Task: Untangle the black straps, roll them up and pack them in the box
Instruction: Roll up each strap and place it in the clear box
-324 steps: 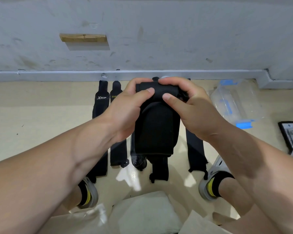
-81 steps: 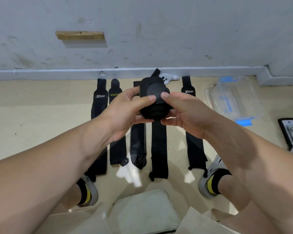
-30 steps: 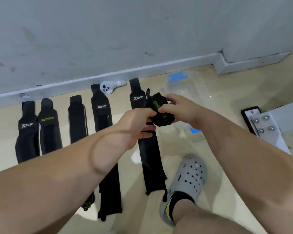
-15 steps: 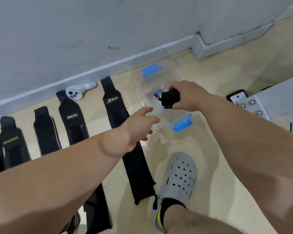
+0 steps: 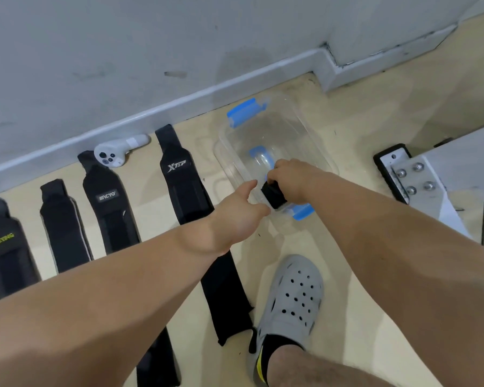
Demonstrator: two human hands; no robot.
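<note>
Our right hand (image 5: 291, 178) grips the rolled black strap (image 5: 274, 195), fingers curled over its top, and holds it at the near end of the clear plastic box (image 5: 313, 141) just beside the near blue latch (image 5: 302, 213) – whether the roll rests on the bottom we cannot tell. Our left hand (image 5: 242, 215) is empty, its fingers straight and reaching toward the near left rim of the box; whether it touches the rim we cannot tell. The box stands on the pale floor (image 5: 361, 129) near the grey baseboard (image 5: 179, 103), with a second blue latch (image 5: 245, 110) at its far end. To the left, more black straps lie flat side by side, well apart from the box – the XTEP strap (image 5: 185, 196) nearest it, then one with a white label (image 5: 109, 216), a plain one (image 5: 63, 227) and the XUEYING strap (image 5: 3, 261). A white controller (image 5: 115, 150) lies by the baseboard. Our grey clog (image 5: 294, 297) is planted below the box.
</note>
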